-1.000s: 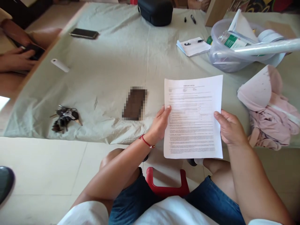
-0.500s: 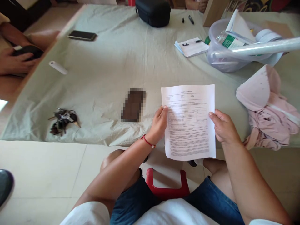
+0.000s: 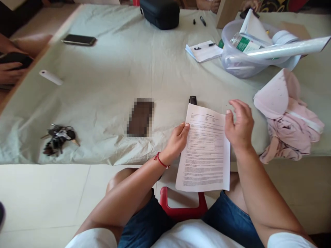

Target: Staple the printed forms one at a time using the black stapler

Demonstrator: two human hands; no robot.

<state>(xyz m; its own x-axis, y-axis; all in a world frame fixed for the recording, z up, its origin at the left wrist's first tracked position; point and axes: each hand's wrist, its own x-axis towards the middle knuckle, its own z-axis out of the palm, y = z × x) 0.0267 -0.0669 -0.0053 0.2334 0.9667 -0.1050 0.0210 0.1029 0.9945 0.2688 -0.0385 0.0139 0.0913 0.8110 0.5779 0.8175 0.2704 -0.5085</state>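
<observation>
Left hand (image 3: pixel 178 139) grips the left edge of a printed sheet (image 3: pixel 203 155), thumb on the front. Right hand (image 3: pixel 240 120) open at the sheet's right edge, fingers up and apart from the thumb; can't tell if it touches the paper. Sheet is tilted, upper part over the front edge of the cloth-covered desk (image 3: pixel 108 79), lower part above the lap and red plastic stool (image 3: pixel 178 212). Red bracelet (image 3: pixel 160 160) on left wrist.

Small black object (image 3: pixel 193 100) just past the sheet's top edge, partly hidden. Pixelated dark rectangle (image 3: pixel 141 117) left of the sheet; bunch of keys (image 3: pixel 60 137) farther left. Crumpled pink fabric item (image 3: pixel 289 127) right of the right hand.

Farther out: clear plastic basin (image 3: pixel 238 65) with a bottle (image 3: pixel 243 43) and shiny long roll (image 3: pixel 289 47), paper stack (image 3: pixel 207 51) beside it, marker (image 3: pixel 203 21), black zip case (image 3: pixel 160 13). Far left: smartphone (image 3: pixel 79 40), white stick-shaped object (image 3: pixel 51 77), another person's hand (image 3: pixel 10 73) on a dark object.
</observation>
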